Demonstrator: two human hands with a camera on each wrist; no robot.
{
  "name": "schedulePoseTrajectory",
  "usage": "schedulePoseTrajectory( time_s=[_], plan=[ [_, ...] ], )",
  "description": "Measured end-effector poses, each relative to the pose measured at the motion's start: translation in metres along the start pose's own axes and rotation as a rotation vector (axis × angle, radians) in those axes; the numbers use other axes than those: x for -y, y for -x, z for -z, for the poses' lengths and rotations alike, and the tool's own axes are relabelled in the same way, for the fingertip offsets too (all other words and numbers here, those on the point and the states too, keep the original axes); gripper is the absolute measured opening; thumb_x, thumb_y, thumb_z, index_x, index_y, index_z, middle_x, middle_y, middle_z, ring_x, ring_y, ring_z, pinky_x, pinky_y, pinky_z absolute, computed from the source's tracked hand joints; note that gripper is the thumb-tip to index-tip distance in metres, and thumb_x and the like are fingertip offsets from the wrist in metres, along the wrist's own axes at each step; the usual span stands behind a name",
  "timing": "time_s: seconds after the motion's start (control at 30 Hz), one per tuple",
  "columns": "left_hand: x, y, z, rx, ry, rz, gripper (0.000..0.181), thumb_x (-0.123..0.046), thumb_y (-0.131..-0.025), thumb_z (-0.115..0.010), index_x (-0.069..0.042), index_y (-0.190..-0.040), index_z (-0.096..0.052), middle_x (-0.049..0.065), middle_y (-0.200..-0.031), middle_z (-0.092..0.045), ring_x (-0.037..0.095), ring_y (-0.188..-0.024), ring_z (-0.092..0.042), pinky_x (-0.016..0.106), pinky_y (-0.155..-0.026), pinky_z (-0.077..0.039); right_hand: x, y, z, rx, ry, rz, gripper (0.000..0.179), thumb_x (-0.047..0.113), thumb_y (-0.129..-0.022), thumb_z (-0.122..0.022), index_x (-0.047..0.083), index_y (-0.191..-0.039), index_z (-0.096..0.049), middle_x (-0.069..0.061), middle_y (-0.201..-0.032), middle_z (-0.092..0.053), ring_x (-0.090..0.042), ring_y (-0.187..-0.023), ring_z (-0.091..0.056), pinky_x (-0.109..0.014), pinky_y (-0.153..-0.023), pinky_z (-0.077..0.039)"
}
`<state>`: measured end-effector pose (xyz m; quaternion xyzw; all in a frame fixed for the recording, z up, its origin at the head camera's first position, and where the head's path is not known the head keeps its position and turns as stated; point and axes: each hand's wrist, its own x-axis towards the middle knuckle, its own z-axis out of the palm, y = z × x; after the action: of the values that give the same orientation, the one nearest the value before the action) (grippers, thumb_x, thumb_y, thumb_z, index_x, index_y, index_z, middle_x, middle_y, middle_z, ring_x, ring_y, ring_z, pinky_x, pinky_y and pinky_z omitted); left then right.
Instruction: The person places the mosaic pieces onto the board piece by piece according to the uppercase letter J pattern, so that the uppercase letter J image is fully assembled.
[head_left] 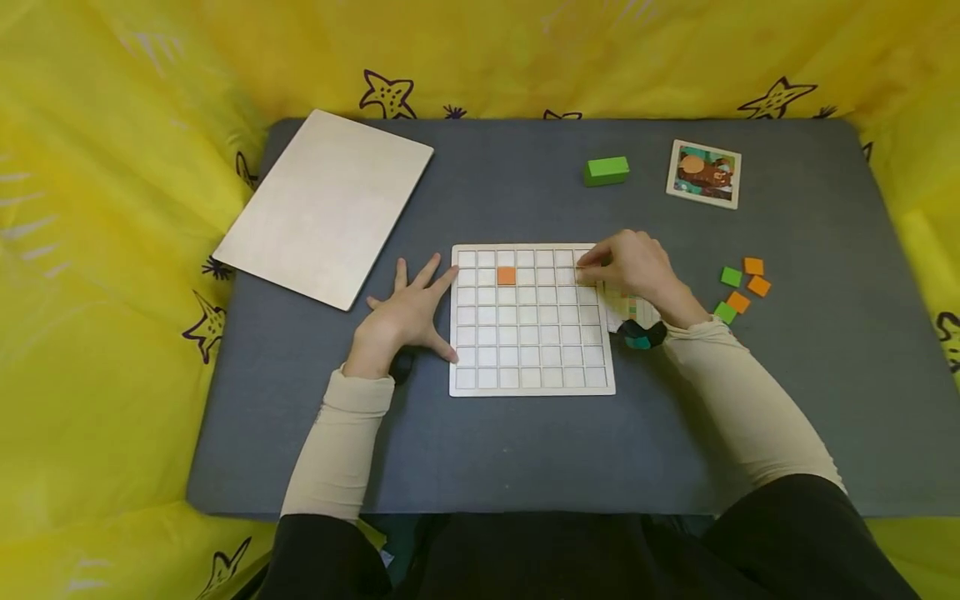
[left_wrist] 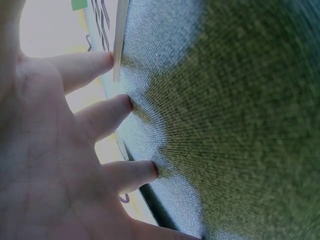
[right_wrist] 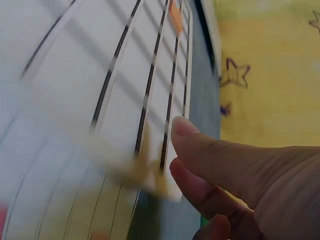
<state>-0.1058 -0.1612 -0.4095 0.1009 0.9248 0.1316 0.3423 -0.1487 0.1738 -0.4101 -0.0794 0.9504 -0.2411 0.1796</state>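
Observation:
A pale grid board (head_left: 530,379) lies on the table, with one orange square tile (head_left: 506,276) in a cell near its top. My left hand (head_left: 405,315) spreads its fingers beside the board's left edge; the forefinger (left_wrist: 97,62) touches that edge and other fingertips rest on the table. My right hand (head_left: 633,265) is over the board's upper right corner, thumb and forefinger close together. In the right wrist view the thumb (right_wrist: 200,142) and curled fingers show no clear object between them. A printed card (head_left: 626,310) sticks out under my right wrist, partly hidden.
Several loose orange and green tiles (head_left: 737,302) lie right of my right wrist. A green block (head_left: 607,171) and a framed bear picture (head_left: 705,174) are at the back. A large plain board (head_left: 330,208) lies at the left. Yellow cloth (head_left: 525,58) surrounds the table.

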Motion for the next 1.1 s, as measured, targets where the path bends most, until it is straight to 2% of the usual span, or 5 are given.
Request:
schedulePoseTrajectory(
  time_s=[0.27, 0.5, 0.6, 0.8, 1.1],
  plan=[
    [-0.001, 0.0, -0.002, -0.011, 0.001, -0.016, 0.144, -0.045, -0.062, -0.099, -0.028, -0.168, -0.004, 0.003, -0.177, 0.014, 0.053, -0.155, 0.024, 0.095, -0.101, -0.013, -0.057, 0.026, 0.016, -0.041, 0.0, -0.11, 0.033, 0.034, -0.089, -0.081, 0.012, -0.113, -0.081, -0.021, -0.119, -0.076, -0.037, -0.104, -0.067, -0.032, -0.066, -0.041],
    [-0.001, -0.001, -0.003, -0.015, -0.001, -0.027, 0.145, -0.046, -0.06, -0.099, -0.027, -0.168, -0.005, 0.005, -0.177, 0.013, 0.055, -0.154, 0.024, 0.096, -0.099, -0.014, -0.102, 0.049, 0.037, -0.124, 0.014, -0.163, 0.037, 0.035, -0.089, -0.082, 0.007, -0.112, -0.08, -0.028, -0.118, -0.073, -0.032, -0.082, -0.066, -0.03, -0.057, -0.038],
    [0.0, -0.001, -0.003, -0.02, 0.003, -0.033, 0.144, -0.045, -0.061, -0.099, -0.025, -0.168, -0.005, 0.006, -0.177, 0.013, 0.056, -0.154, 0.024, 0.096, -0.097, -0.013, -0.118, 0.057, 0.047, -0.126, 0.033, -0.215, 0.04, 0.038, -0.09, -0.08, 0.007, -0.116, -0.078, -0.031, -0.124, -0.069, -0.033, -0.082, -0.063, -0.033, -0.056, -0.039],
    [0.002, 0.0, -0.003, -0.023, 0.004, -0.03, 0.144, -0.045, -0.062, -0.099, -0.024, -0.169, -0.006, 0.007, -0.177, 0.012, 0.057, -0.154, 0.024, 0.097, -0.096, -0.014, -0.143, 0.061, 0.06, -0.087, 0.07, -0.326, 0.049, 0.041, -0.092, -0.076, 0.007, -0.127, -0.072, -0.04, -0.137, -0.056, -0.058, -0.107, -0.058, -0.037, -0.059, -0.044],
    [0.001, 0.0, -0.003, -0.026, 0.003, -0.036, 0.144, -0.045, -0.061, -0.099, -0.025, -0.168, -0.005, 0.007, -0.177, 0.013, 0.056, -0.154, 0.024, 0.096, -0.098, -0.013, -0.158, 0.064, 0.06, -0.105, 0.062, -0.4, 0.06, 0.051, -0.087, -0.078, 0.007, -0.127, -0.072, -0.03, -0.13, -0.066, -0.056, -0.112, -0.058, -0.045, -0.065, -0.048]
  ],
)
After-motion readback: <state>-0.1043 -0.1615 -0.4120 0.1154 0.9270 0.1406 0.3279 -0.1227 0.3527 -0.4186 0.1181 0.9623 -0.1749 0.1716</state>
